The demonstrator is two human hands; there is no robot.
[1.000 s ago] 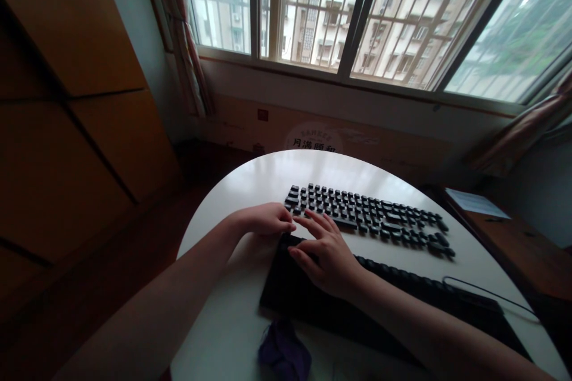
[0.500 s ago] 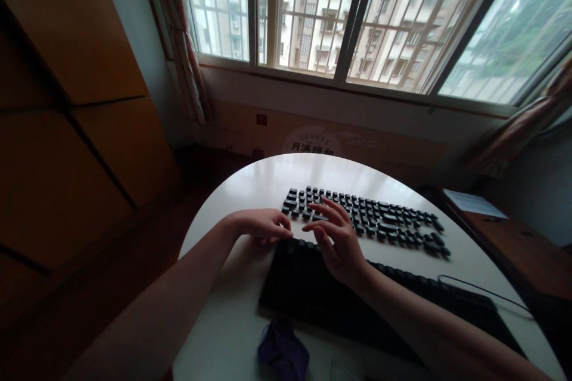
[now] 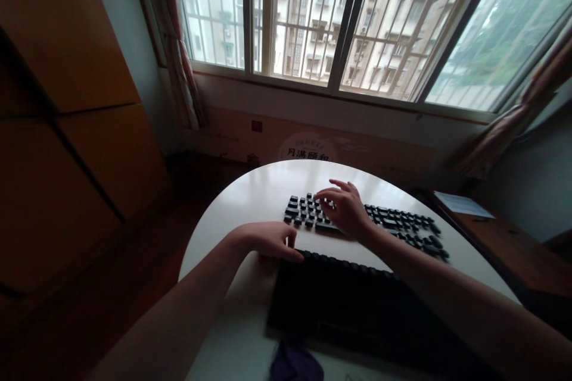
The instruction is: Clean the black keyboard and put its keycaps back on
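Note:
A black keyboard (image 3: 330,303) lies on the round white table, a row of keycaps along its far edge. My left hand (image 3: 272,239) is bent around its far left corner, thumb on top and the other fingers partly hidden. Beyond the keyboard, loose black keycaps (image 3: 393,220) are laid out in rows. Over the left part of these rows is my right hand (image 3: 346,211), its fingers apart and the index fingertip close to a keycap. No keycap can be made out in that hand.
A purple cloth (image 3: 295,362) lies at the near edge of the view. The white table (image 3: 232,202) has a curved far edge, with a barred window behind it. On the right, a brown desk (image 3: 504,235) carries a sheet of paper (image 3: 462,203). A wooden cabinet (image 3: 89,161) stands left.
My right hand has gone from above the keyboard's far edge out to the loose keycaps. My left hand stays at the corner, its thumb now farther onto the keyboard. The view has shifted slightly.

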